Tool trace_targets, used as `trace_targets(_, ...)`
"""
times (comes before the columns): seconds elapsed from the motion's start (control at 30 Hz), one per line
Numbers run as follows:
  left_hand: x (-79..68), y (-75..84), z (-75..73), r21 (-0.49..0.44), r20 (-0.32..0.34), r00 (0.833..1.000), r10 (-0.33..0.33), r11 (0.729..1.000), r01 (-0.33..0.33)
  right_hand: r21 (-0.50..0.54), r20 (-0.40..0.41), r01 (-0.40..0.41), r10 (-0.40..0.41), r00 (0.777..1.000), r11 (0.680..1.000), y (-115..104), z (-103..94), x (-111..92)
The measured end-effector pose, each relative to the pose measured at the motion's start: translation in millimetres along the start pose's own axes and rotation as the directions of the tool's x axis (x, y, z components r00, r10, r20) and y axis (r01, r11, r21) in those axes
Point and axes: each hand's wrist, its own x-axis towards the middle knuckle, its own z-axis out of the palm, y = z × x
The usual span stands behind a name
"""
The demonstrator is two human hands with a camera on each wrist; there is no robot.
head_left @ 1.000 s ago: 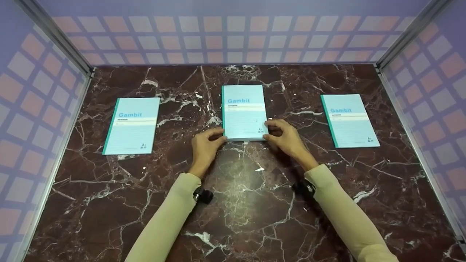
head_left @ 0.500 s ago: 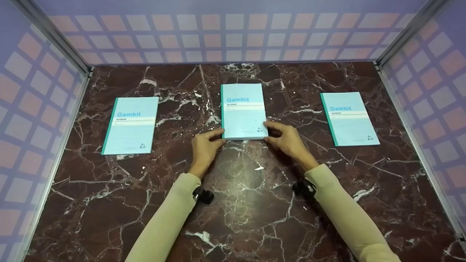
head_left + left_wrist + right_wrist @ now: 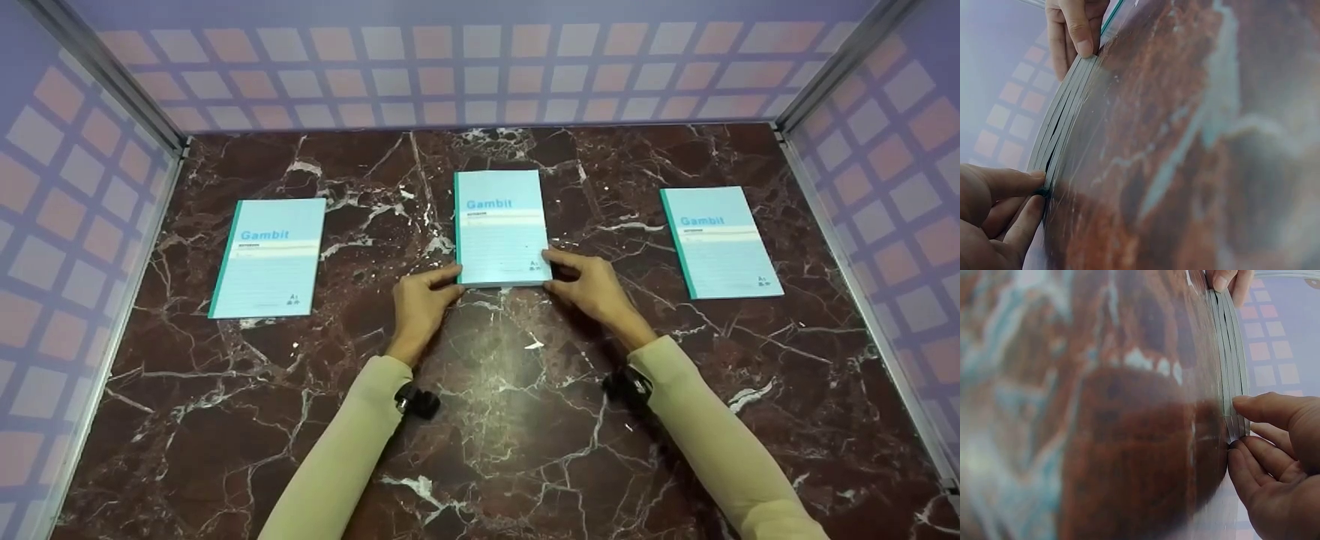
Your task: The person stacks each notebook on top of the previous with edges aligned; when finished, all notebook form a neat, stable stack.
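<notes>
In the head view, a stack of pale blue "Gambit" notebooks [image 3: 499, 232] with green spines lies at the middle of the table. My left hand [image 3: 421, 304] holds its lower left corner with thumb and fingertips. At the lower right corner, my right hand [image 3: 596, 289] does the same. Several notebooks [image 3: 1061, 121] show edge-on in the left wrist view, with narrow gaps between some of them. The right wrist view shows the stacked edges [image 3: 1230, 354] too, thumb and fingers of the right hand [image 3: 1286, 450] at the near corner.
One notebook [image 3: 268, 259] lies to the left and another [image 3: 721, 242] to the right, both flat, spine to the left. The dark red marbled table [image 3: 495, 435] is bounded by checked panels [image 3: 480, 67] at the back and sides.
The head view has shifted slightly, so the notebooks appear a little higher in it. Both hands stay at the stack's lower corners, and the side notebooks lie as before.
</notes>
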Motion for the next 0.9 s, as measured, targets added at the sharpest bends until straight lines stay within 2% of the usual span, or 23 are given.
trace_targets(0.37, -0.3, -0.1, -1.2, 0.007, 0.005, 1.0, -0.006, 1.0, 0.006, 0.014, -0.003, -0.02, 0.02, 1.0, 1.0, 0.0, 0.6, 0.2)
trace_targets(0.6, -0.5, -0.2, -2.0, 0.007, 0.001, 1.0, 0.009, 1.0, -0.009, -0.025, 0.004, -0.016, 0.016, 1.0, 1.0, -1.7, -1.0, 1.2)
trace_targets(0.77, 1.4, 0.5, -3.6, 0.038, 0.009, 1.0, 0.02, 0.999, -0.021, -0.004, 0.004, -0.015, 0.015, 1.0, 1.0, -2.4, -1.2, 1.2)
trace_targets(0.9, 3.4, 1.3, -6.1, 0.059, 0.043, 0.999, 0.03, 0.998, -0.032, 0.038, 0.002, -0.024, 0.024, 1.0, 0.999, -2.8, -1.7, 0.3)
